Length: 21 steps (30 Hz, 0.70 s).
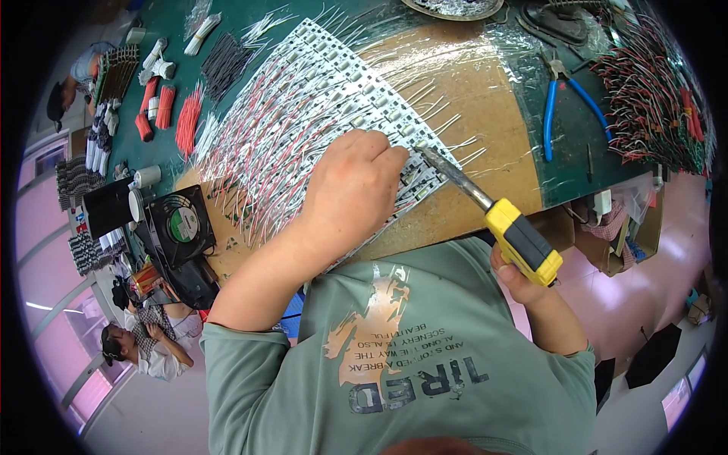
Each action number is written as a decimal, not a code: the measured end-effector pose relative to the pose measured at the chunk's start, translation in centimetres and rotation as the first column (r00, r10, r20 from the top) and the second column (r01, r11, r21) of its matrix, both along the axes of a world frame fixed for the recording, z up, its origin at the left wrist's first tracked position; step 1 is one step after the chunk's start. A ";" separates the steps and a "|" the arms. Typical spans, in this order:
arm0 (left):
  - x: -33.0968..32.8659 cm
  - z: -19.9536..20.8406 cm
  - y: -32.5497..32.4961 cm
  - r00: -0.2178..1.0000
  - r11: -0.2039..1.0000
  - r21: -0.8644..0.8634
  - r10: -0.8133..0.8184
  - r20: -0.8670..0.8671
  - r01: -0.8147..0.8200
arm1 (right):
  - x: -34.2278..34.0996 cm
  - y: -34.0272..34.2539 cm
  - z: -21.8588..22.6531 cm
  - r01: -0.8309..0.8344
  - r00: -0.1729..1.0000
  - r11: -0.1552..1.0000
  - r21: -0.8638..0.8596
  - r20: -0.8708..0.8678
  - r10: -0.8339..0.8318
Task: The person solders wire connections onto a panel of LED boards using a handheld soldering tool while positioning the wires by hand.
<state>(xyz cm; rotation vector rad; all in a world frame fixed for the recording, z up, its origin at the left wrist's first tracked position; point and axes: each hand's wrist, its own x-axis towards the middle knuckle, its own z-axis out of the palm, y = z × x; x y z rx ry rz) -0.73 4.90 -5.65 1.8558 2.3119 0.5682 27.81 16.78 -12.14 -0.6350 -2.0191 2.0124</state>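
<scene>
Grasping firmly, right of centre in the frame, with the right hand (517, 279), a yellow-and-black pistol-shaped soldering tool with a long bare metal barrel (523, 241). Aiming the tip up and to the left, just beside the fingertips of the left hand (356, 180). Clenched at centre, fingers bent down; cannot tell the thing pinched, if any. Could well burn bare skin there through one small slip of the right wrist.

Directly beneath the left hand, find a white rectangular panel of small circuit boards with pale cylindrical parts (340, 89), slanting across the middle of the frame. Could scorch or bridge neighbouring contacts from too long a dwell or a stray tip. Might also shift under forearm pressure and spoil a joint.

Across the panel's left half, note thin red and white insulated wires (262, 140): liable to tangle, or to melt on contact with hot metal. At far left, beware of snagging loose ends on a square black fan (182, 226).

Farther, at upper right, see blue-handled metal cutters (560, 72) on a green desk (563, 179). Could drag strands from a red, black and white wire heap (648, 98) through careless reaching.
</scene>
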 end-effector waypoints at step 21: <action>1.0 1.3 -0.1 0.999 0.994 0.103 -0.031 -0.011 0.032 | 1.7 0.3 0.3 -0.028 1.000 0.985 0.171 0.014 0.026</action>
